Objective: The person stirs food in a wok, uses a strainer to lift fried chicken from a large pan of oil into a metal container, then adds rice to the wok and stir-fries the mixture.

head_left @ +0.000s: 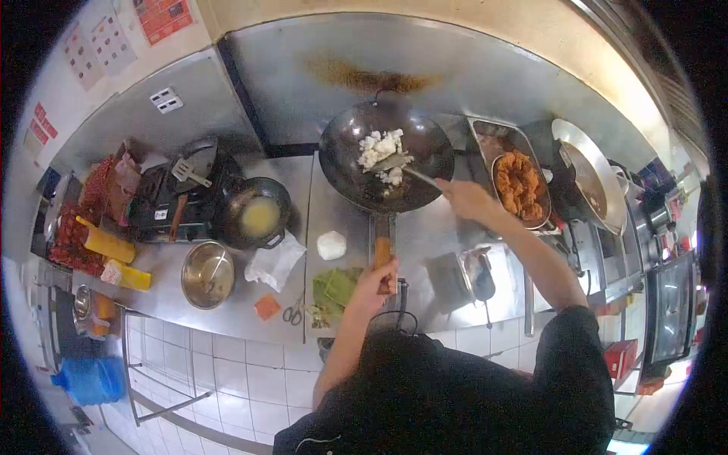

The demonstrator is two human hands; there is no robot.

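Observation:
A black wok (349, 163) sits on the steel counter with clumps of white rice (379, 148) inside. My left hand (377, 279) grips the wok's wooden handle (383, 250) at the near side. My right hand (464, 197) holds a metal spatula (402, 168) whose blade lies in the rice.
A tray of fried orange pieces (519, 186) lies right of the wok, a large pan (588, 178) beyond it. Left are a pot of yellow liquid (260, 216), a steel bowl (207, 274), a white lump (331, 245), green cloth (337, 288), scissors (294, 312) and yellow packets (110, 244).

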